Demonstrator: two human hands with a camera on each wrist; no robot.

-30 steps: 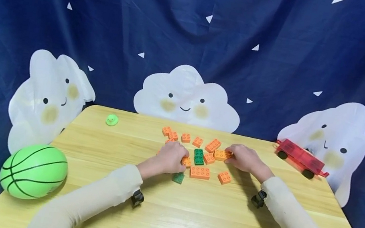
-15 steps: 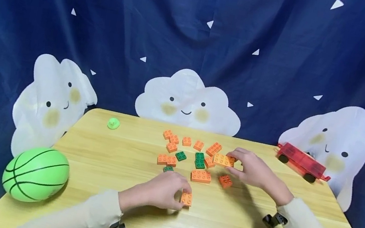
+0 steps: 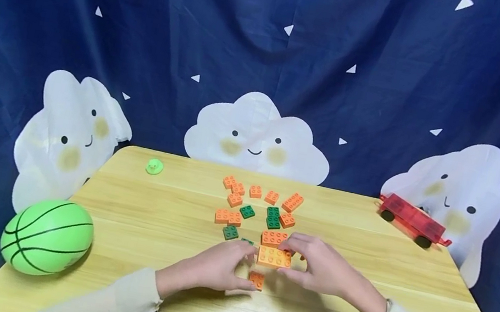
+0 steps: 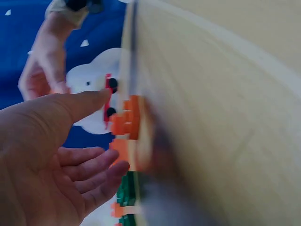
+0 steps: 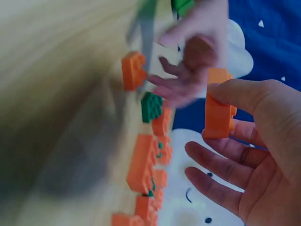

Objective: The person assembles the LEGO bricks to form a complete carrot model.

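My right hand (image 3: 323, 267) pinches a long orange building brick (image 3: 274, 257) between thumb and fingers, and in the right wrist view this brick (image 5: 218, 106) is held up off the table. Its studs face the far side there. Just under it, a small orange brick (image 3: 256, 280) sits on the wood by my left thumb. My left hand (image 3: 216, 266) has its fingers spread with nothing in them; the left wrist view shows the same bare palm (image 4: 42, 188). A second long orange brick (image 3: 273, 238) lies right behind the held one, partly covered by it.
Several orange bricks (image 3: 234, 199) and green bricks (image 3: 273, 218) lie scattered farther back. A green ball (image 3: 47, 237) rests at the left, a small green duck (image 3: 155, 166) at the back left. A red toy wagon (image 3: 413, 219) stands at the back right before a blue curtain (image 3: 273, 26).
My left hand brought the small orange brick toward me from the pile and let it go. My right hand picked up the long orange brick and carried it left and nearer.
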